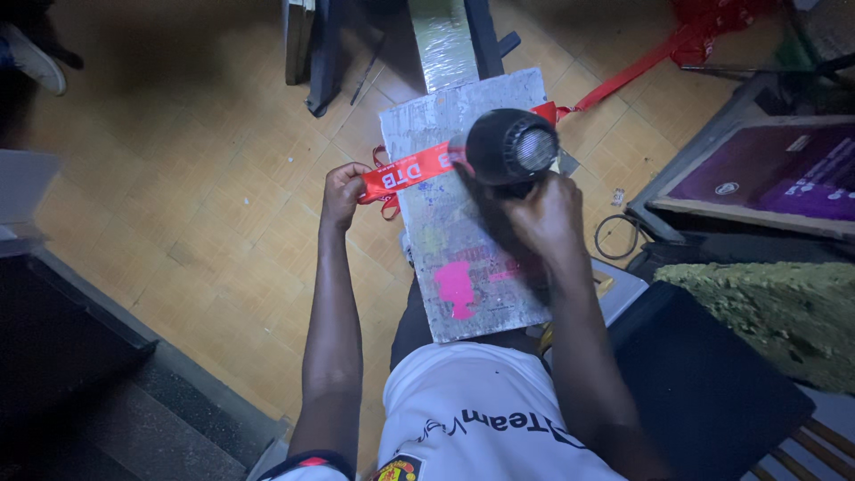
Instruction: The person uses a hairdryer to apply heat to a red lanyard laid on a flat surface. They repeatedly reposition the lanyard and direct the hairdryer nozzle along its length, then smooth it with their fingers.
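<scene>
Red ribbon (405, 169), printed with white characters, lay stretched flat across the upper part of a grey, paint-stained board (463, 223) that rested on the person's lap and ran away toward twelve o'clock. The left hand (343, 191), at nine o'clock of the board, was closed in a pinch on the ribbon's near end and held it taut over the board's left edge, where a loose red loop hung below the fingers. The right hand (548, 218), at three o'clock, was wrapped shut around the handle of a black hair dryer (509, 147), whose barrel hovered just above the ribbon with its grilled back end facing the camera. Beyond the dryer the ribbon ran off toward two o'clock across the tiled floor (205, 178) to a red heap near the top edge. A framed purple screen (766, 174) stood at three o'clock.

Judging by this, the printing on this stretch was already laid down and the drying was under way; how much of the remaining length had yet to be treated could not be told.
</scene>
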